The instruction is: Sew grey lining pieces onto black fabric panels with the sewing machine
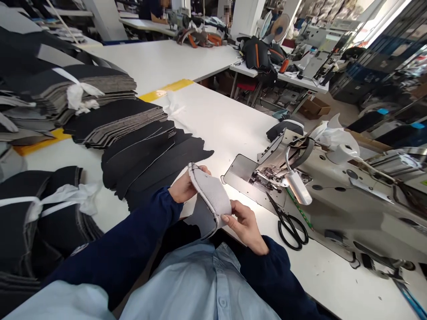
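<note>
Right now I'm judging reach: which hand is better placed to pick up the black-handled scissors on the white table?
Probably the right hand. It pinches the grey mesh fabric piece on the side nearest the black-handled scissors, which lie just beyond it. The left hand grips the piece's far edge, farther away.

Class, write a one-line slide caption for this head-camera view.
Both hands, left hand and right hand, hold a grey mesh fabric piece beside a sewing machine.
</note>
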### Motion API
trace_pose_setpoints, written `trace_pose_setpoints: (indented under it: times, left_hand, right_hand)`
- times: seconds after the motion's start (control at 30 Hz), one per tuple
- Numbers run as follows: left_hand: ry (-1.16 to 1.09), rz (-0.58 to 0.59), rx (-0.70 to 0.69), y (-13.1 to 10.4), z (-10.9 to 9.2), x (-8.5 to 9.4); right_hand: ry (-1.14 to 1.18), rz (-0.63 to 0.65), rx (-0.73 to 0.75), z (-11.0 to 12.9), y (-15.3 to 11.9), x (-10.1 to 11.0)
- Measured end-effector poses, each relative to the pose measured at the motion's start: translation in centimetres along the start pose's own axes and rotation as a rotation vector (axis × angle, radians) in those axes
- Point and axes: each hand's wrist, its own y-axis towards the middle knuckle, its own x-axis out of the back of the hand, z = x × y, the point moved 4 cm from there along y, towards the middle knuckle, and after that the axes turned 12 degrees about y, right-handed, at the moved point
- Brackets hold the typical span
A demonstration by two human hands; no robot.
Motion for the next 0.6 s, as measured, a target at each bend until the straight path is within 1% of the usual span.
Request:
trace_pose_setpoints:
  times: [0.03,0.07,0.13,0.17,0.2,0.27,0.33,0.37,0.4,0.43,0.47,0.53,0.57,0.6]
  left_hand:
    - [-0.001,-0.016,-0.011,-0.1,-0.1,0.0]
    - [-0.015,-0.017,-0.016,-0.2,-0.3,0.0]
    - [-0.071,0.027,-0.013,-0.4,-0.7,-0.1]
    - [-0.097,0.052,-0.005,-0.6,-0.9,-0.2]
    - [-0.115,0.052,-0.003,-0.7,-1.0,-0.1]
    - [-0.109,-0.011,-0.022,-0.7,-1.2,0.2]
    - [-0.076,-0.083,-0.041,-0.5,-1.3,0.4]
    - [-0.06,-0.101,-0.051,-0.3,-1.4,0.4]
    - [-0.045,-0.106,-0.065,-0.1,-1.8,0.2]
    - [-0.027,-0.099,-0.087,0.2,-2.4,-0.2]
    - [-0.003,-0.084,-0.122,0.4,-3.4,-0.7]
    - [0.085,-0.012,-0.247,0.7,-6.4,-2.6]
    - [0.155,0.051,-0.33,0.6,-8.3,-3.8]
    - [0.244,0.138,-0.427,0.4,-10.1,-5.3]
  right_hand:
    - [0.05,-0.027,-0.047,-0.2,0.0,0.2]
    - [0.097,-0.083,-0.078,-0.5,-0.1,0.5]
    - [0.182,-0.203,-0.106,-0.9,-0.3,1.1]
    - [0.208,-0.239,-0.115,-1.1,-0.5,1.2]
    - [0.216,-0.251,-0.122,-1.3,-0.6,1.2]
    - [0.194,-0.223,-0.127,-1.4,-0.8,1.0]
    - [0.176,-0.178,-0.127,-1.1,-0.9,0.5]
    - [0.187,-0.149,-0.132,-0.9,-0.8,0.3]
    - [0.207,-0.102,-0.144,-0.4,-0.6,0.0]
    - [0.227,-0.028,-0.156,0.1,-0.4,-0.3]
    - [0.231,0.074,-0.164,0.8,-0.1,-0.6]
    - [0.133,0.291,-0.125,2.4,0.5,-0.6]
    - [0.022,0.362,-0.069,3.1,0.8,-0.2]
    - [-0.121,0.38,0.015,3.4,1.1,0.6]
